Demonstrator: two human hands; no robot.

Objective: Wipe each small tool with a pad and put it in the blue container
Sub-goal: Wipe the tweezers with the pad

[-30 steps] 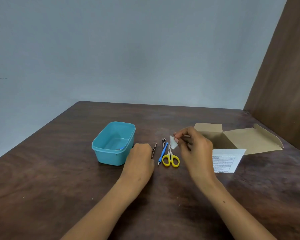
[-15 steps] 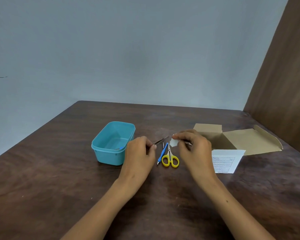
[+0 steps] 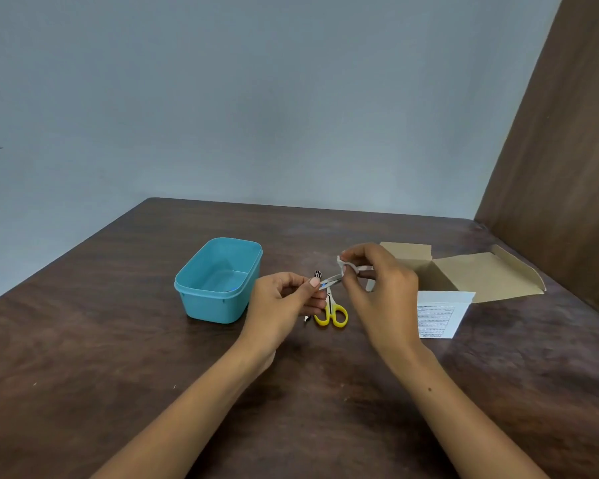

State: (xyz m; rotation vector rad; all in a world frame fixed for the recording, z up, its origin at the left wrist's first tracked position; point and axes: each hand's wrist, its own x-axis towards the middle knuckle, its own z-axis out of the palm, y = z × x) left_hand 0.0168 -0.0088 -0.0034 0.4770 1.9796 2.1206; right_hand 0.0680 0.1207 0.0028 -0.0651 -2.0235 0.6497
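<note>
L hand (image 3: 284,302) pinches metal tweezers (image 3: 332,280) above table (image 3: 118,340). R hand (image 3: 377,285) pinches white pad (image 3: 343,265) at tweezers' tip. Blue container (image 3: 218,281) sits left, yellow scissors (image 3: 332,311) beneath hands.

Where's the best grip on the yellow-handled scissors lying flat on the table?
Take the yellow-handled scissors by the two yellow plastic loops, coming from above on the near side. They lie flat on the dark wooden table with the loops toward the person and the blades pointing away under the left hand and right hand, so the far end looks crowded. A pinch across the loops probably suits best.
</note>
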